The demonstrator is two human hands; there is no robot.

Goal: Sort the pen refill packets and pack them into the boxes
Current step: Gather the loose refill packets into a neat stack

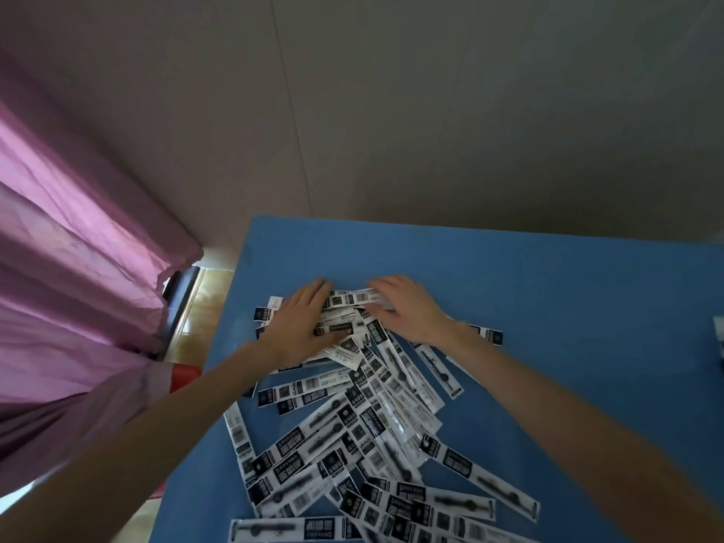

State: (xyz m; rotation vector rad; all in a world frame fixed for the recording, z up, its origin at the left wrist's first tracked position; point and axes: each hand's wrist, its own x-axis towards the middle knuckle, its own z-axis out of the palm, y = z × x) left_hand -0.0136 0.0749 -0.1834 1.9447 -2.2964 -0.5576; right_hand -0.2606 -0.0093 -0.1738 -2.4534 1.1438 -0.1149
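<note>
Packets blurred, cut off below; left hand, right hand flat atop, fingers spread.

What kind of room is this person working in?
Probably a room in a home rather than a factory: a pink curtain hangs at the left, plain walls meet in a corner, and the packets lie on a blue-covered table.

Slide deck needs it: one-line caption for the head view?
Left hand and right hand rest flat on the far end of a loose pile of pen refill packets on a blue table.
</note>
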